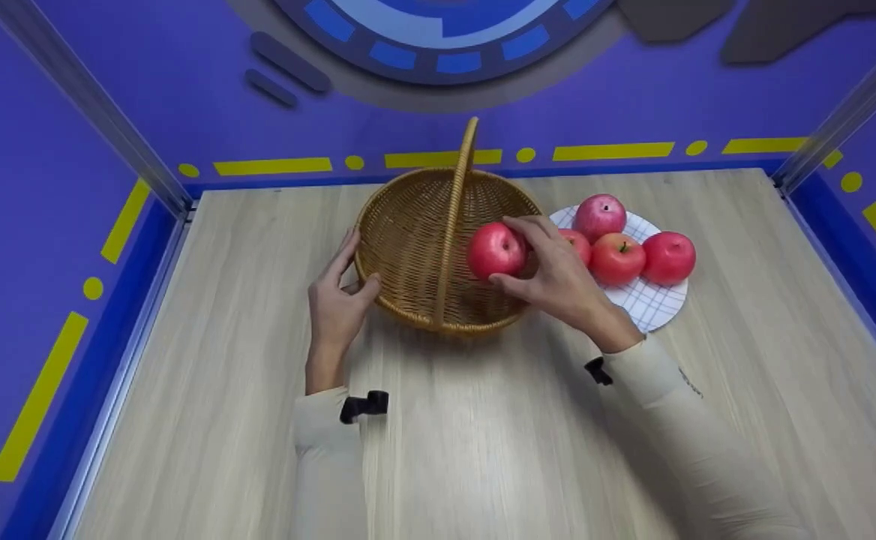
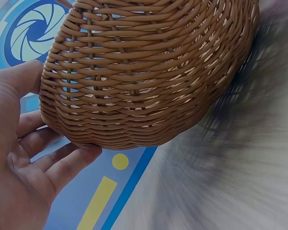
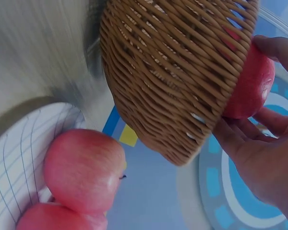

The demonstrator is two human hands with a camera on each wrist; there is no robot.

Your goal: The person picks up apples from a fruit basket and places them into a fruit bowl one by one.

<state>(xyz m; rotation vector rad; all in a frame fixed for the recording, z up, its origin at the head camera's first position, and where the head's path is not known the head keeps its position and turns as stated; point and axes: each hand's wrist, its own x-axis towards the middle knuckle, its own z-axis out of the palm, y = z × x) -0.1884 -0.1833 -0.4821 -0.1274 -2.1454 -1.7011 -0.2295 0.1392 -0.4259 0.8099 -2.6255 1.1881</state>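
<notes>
A brown wicker basket [image 1: 408, 217] with an arched handle [image 1: 457, 210] stands upright at the table's middle back. My left hand [image 1: 338, 304] holds its left rim, thumb toward the near side; the left wrist view shows this hand's fingers [image 2: 69, 165] against the woven wall [image 2: 134, 72]. Between thumb and fingers, my right hand [image 1: 558, 281] grips a red apple [image 1: 496, 251] over the basket's right half. In the right wrist view, that apple [image 3: 252, 84] is partly hidden behind the basket's rim. Several apples [image 1: 618, 259] lie on a white checked plate [image 1: 659, 304] right of the basket.
The pale wooden table [image 1: 445, 442] meets a blue-purple back panel [image 1: 168, 97] just behind the basket. Similar panels with yellow markings rise at the left and right sides. The plate lies close beside the basket's right side.
</notes>
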